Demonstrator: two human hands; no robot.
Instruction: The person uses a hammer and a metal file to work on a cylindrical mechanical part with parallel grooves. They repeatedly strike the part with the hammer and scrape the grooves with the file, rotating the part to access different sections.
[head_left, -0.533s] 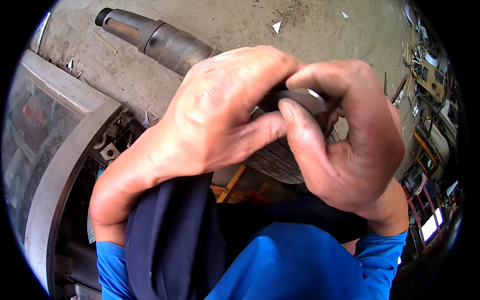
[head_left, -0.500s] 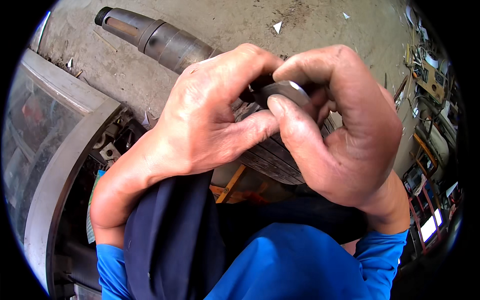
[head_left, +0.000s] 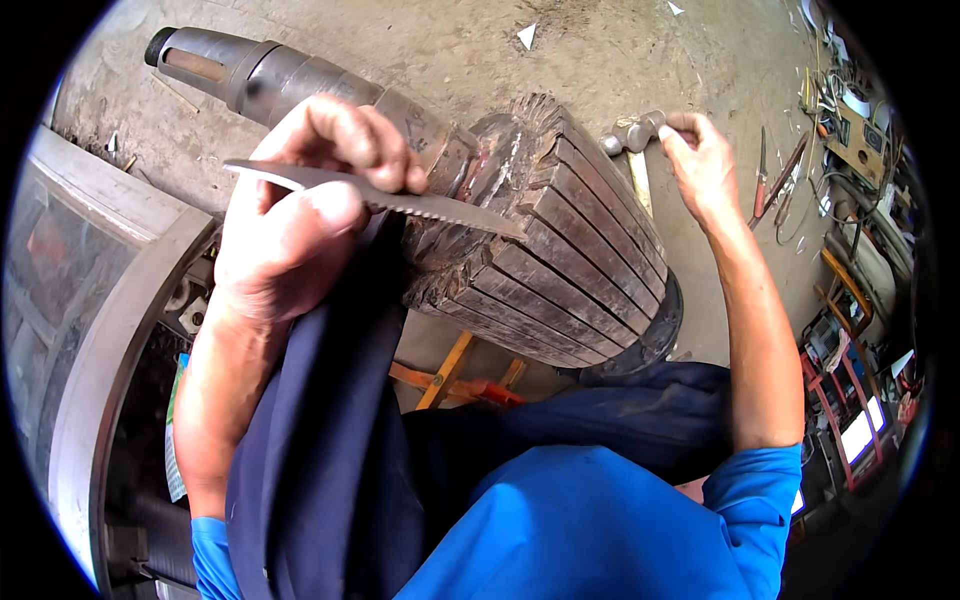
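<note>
My left hand (head_left: 310,200) grips a flat grey toothed metal blade (head_left: 450,208) between thumb and curled fingers. The blade points right, its tip over the near end of a slatted, dark, drum-shaped part (head_left: 590,245). At the far right of that part, my right hand (head_left: 695,150) is closed with thumb and fingers at one end of a hammer head (head_left: 632,136). The hammer's pale handle runs down behind the slatted part, which hides its lower end. A thick steel shaft (head_left: 310,80) with a keyway extends from the slatted part to the upper left.
A grey-framed glass panel (head_left: 120,210) stands at the left. Below the slatted part are orange bars (head_left: 447,370). At the right lie a red-handled tool (head_left: 760,185), hoses and scrap parts (head_left: 865,150). White scraps (head_left: 526,36) dot the concrete floor.
My hands have parted. The left has drawn back left with the toothed blade, while the right has let go of it and reached out to the hammer head. The slatted part now shows.
</note>
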